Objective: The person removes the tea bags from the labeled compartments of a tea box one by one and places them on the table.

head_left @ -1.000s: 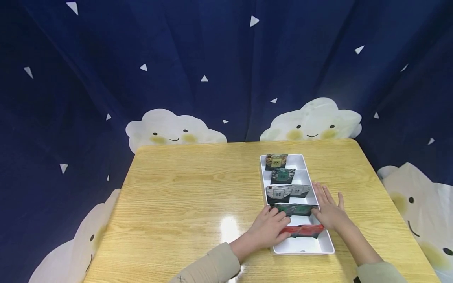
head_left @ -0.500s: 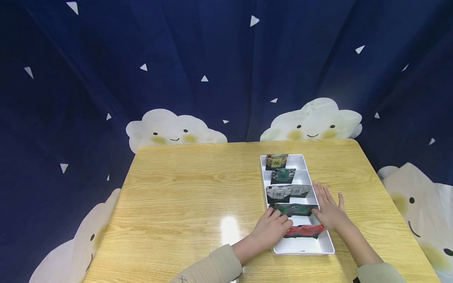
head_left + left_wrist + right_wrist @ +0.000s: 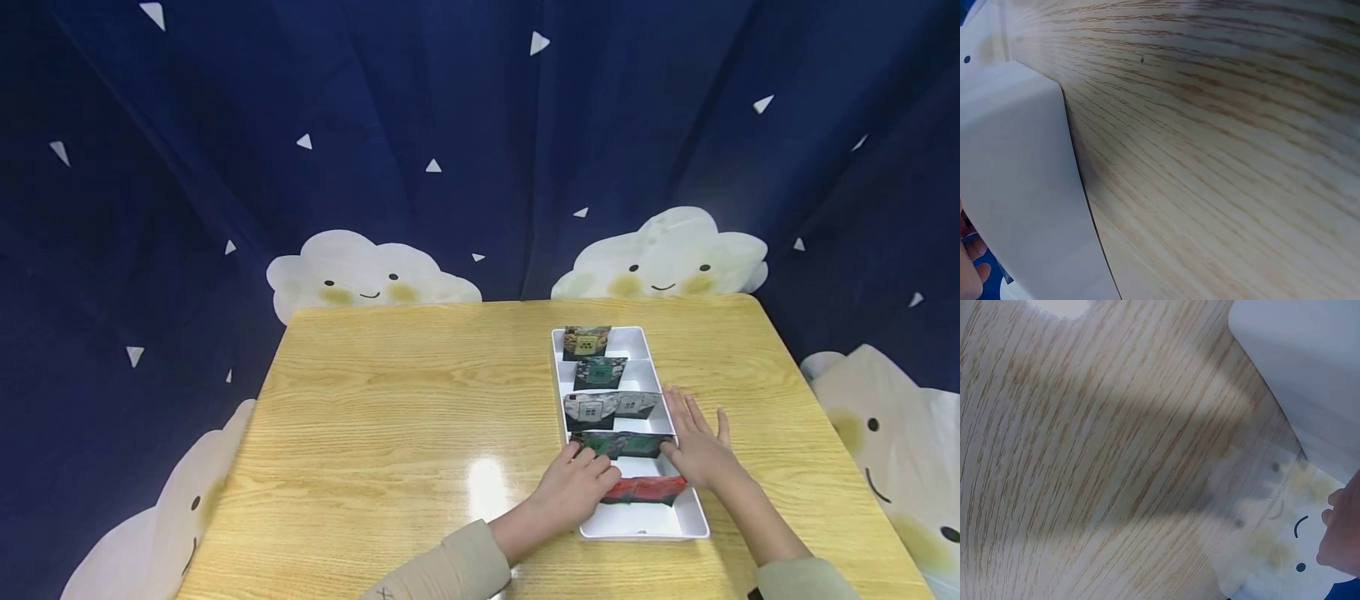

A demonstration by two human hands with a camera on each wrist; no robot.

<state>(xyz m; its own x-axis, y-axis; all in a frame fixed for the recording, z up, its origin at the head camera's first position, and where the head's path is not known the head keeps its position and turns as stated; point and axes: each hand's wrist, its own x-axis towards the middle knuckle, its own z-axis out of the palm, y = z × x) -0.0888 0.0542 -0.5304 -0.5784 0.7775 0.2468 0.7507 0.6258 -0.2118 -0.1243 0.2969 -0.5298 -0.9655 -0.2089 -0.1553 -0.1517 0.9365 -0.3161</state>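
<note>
A white divided tray (image 3: 637, 521) bears upright flat packets. My left hand (image 3: 570, 492) reaches over its left side with bent fingers, at the left ends of a dark green packet row (image 3: 630, 446) and a red packet row (image 3: 645, 490). Its thumb is hidden, and I cannot tell whether it pinches a packet. My right hand (image 3: 701, 450) lies along the tray's right side, fingers extended, thumb over the rim by the green row's right end. In the left wrist view, fingertips (image 3: 975, 250) show beyond the tray wall (image 3: 1022, 175); part of the right hand (image 3: 1341, 537) shows in the right wrist view.
Farther back in the tray stand grey-white packets (image 3: 592, 411), a black and green packet (image 3: 600, 372) and a yellow-labelled packet (image 3: 587, 342). The tray rests on a wooden table (image 3: 390, 417). A dark blue curtain (image 3: 375, 125) with clouds and triangles hangs around it.
My left hand has shifted slightly to the right over the tray, and its thumb has gone out of sight by the red row. The right hand and the tray have stayed put.
</note>
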